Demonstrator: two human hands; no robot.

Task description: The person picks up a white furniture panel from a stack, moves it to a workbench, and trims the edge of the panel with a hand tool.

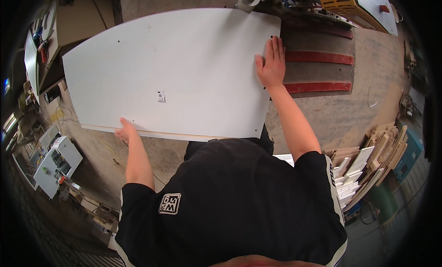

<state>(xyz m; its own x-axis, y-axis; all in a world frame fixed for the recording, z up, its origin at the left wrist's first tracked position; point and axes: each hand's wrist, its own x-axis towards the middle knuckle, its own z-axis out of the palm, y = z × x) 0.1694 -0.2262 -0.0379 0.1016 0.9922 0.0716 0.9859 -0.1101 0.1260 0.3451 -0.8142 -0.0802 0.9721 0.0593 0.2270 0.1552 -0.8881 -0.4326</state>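
Note:
A large white panel [193, 69] with a curved far edge lies flat in front of me. It has small dark holes near its edges and a small printed label [161, 96]. Along its near edge runs a thin wood-coloured line with another white strip below it; I cannot tell whether that is a second panel. My left hand [125, 129] grips this near edge, thumb on top and the other fingers partly hidden. At the right end, my right hand [272, 66] rests flat on the panel, its fingers stretched toward the far corner beside a hole.
The panel overlaps a dark work surface with red strips [317, 58] on the right. A grey cylindrical machine part [248, 0] stands at the far edge. A yellow crate [338, 2] is far right, stacked boards [380, 152] nearer right, and a white bench [57, 165] left.

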